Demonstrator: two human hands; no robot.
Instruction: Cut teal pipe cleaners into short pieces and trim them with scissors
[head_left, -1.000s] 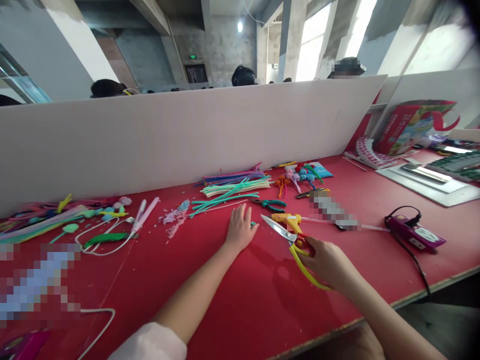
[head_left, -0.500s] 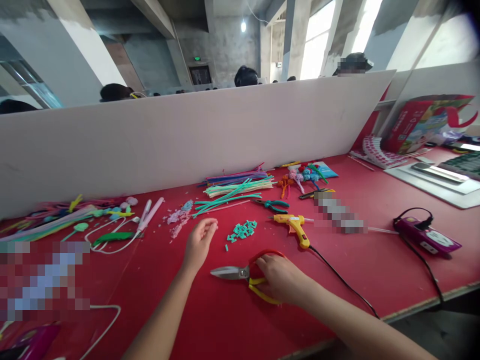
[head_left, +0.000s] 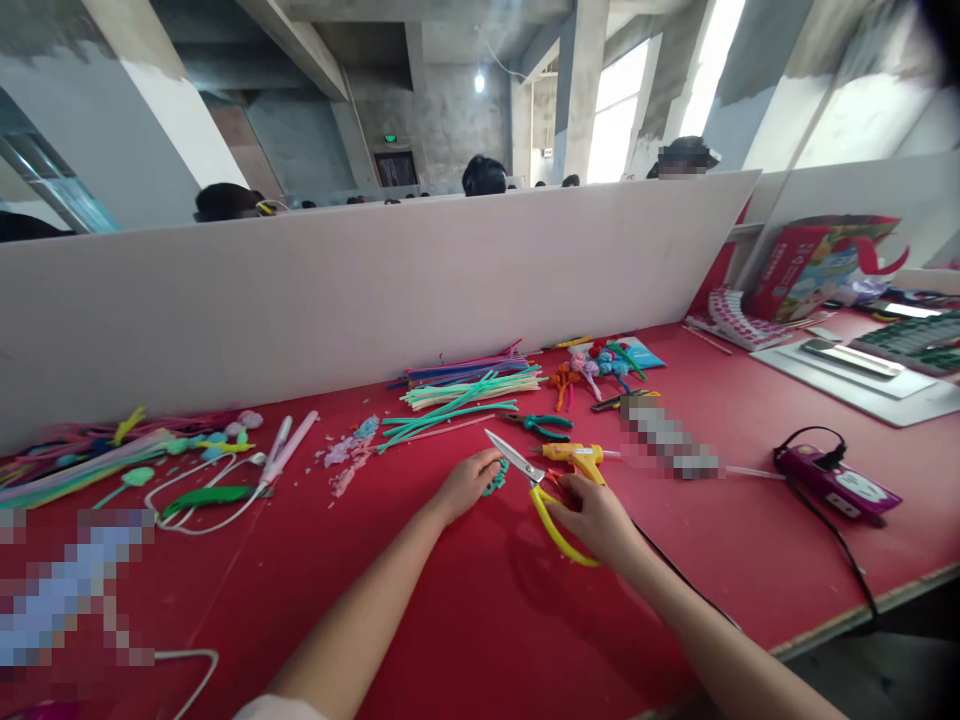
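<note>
Red table (head_left: pixel 420 640) with white partition (head_left: pixel 360 290) along far edge. Just left of glue gun (head_left: pixel 581 455), and partly in front: scissors (head_left: pixel 517 458), gripped in right hand (head_left: pixel 596 515), fingers closed around handles, blades pointing away and leftward. Farther left of glue gun: small heap of green pieces (head_left: pixel 495 478), at fingertips of left hand (head_left: pixel 469 485), fingers together and bent; cannot tell whether pinching any. Behind glue gun, slightly left: pliers (head_left: pixel 544 427). Well right of glue gun: purple power strip (head_left: pixel 844 485).
</note>
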